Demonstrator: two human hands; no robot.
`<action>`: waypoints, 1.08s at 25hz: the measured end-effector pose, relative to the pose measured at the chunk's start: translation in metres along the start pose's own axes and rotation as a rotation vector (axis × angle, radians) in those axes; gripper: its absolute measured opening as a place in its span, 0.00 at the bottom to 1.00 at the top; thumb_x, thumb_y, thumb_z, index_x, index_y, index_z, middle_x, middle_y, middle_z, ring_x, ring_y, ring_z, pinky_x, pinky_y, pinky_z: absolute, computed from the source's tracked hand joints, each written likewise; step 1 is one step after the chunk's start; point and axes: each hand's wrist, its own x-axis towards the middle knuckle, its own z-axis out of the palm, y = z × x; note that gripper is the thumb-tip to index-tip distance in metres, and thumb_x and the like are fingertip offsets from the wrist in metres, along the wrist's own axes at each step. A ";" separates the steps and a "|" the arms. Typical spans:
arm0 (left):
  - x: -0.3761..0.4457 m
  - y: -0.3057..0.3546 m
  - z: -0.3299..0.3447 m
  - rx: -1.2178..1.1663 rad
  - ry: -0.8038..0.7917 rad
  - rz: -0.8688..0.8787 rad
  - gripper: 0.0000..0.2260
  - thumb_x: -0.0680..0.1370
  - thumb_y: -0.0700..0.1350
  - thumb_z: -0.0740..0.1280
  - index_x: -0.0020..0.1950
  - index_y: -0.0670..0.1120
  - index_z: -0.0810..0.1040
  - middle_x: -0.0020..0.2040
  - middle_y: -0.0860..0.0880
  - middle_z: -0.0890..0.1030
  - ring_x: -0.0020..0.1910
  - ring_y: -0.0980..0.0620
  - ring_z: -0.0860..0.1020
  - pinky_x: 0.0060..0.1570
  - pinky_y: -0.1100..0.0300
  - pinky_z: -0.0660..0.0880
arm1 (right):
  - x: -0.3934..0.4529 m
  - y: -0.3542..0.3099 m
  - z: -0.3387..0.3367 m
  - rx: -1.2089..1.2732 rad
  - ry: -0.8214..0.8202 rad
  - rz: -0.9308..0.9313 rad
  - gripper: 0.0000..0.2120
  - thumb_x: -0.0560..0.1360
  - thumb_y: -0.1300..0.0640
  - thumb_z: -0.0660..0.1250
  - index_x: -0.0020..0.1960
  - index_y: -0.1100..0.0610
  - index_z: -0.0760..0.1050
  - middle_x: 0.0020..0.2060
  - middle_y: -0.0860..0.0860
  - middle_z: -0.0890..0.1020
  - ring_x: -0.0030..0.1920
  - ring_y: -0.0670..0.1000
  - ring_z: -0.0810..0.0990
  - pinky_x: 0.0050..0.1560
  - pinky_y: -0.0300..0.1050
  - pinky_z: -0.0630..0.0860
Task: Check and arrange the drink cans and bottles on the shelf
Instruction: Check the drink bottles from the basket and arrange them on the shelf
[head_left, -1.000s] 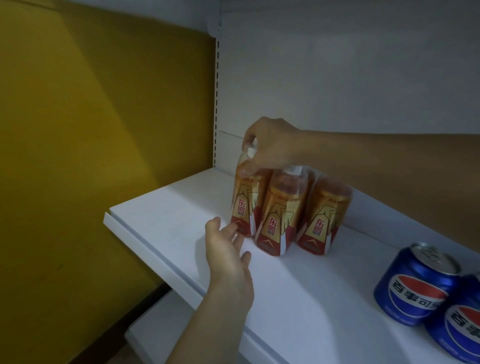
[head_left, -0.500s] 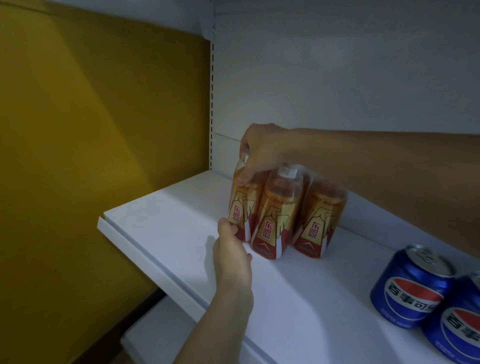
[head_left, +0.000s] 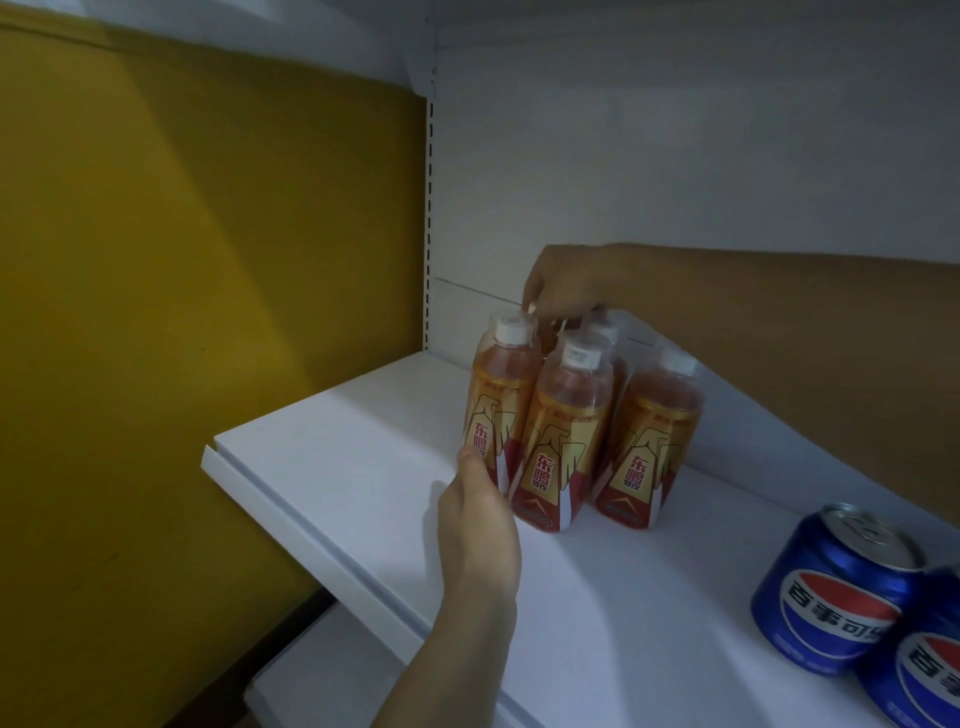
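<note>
Left hand (head_left: 480, 514) cups base of leftmost bottle (head_left: 497, 410) - likely steadying it; right hand (head_left: 563, 288) curled over the caps behind, grip target unclear; bottle cluster sits between both hands; cans (head_left: 836, 587) well right, untouched.

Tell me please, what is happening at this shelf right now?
A person is arranging orange drink bottles on a white shelf. The left hand touches the base of the leftmost bottle, and the right hand reaches over the caps at the back of the group. Four bottles show, standing upright and close together. Two blue Pepsi cans stand apart on the right, untouched.
</note>
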 end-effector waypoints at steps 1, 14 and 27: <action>0.000 0.000 0.000 0.011 -0.003 0.016 0.15 0.86 0.57 0.49 0.49 0.57 0.73 0.42 0.61 0.77 0.43 0.63 0.74 0.62 0.50 0.75 | 0.001 -0.001 0.003 -0.042 0.023 -0.016 0.14 0.77 0.57 0.74 0.60 0.62 0.83 0.54 0.56 0.87 0.55 0.56 0.86 0.51 0.47 0.83; -0.054 0.013 0.015 0.078 0.111 0.616 0.18 0.83 0.44 0.56 0.33 0.48 0.70 0.29 0.50 0.74 0.31 0.50 0.71 0.30 0.59 0.69 | -0.142 0.073 -0.098 0.284 1.232 -0.143 0.13 0.77 0.58 0.59 0.41 0.66 0.76 0.36 0.61 0.74 0.40 0.54 0.73 0.35 0.34 0.61; -0.240 -0.021 0.159 -0.123 -1.181 -0.128 0.35 0.71 0.71 0.63 0.64 0.45 0.81 0.55 0.38 0.83 0.51 0.41 0.82 0.57 0.44 0.77 | -0.378 0.182 0.010 0.852 0.752 -0.167 0.06 0.69 0.62 0.62 0.36 0.63 0.76 0.29 0.47 0.76 0.30 0.42 0.74 0.35 0.34 0.70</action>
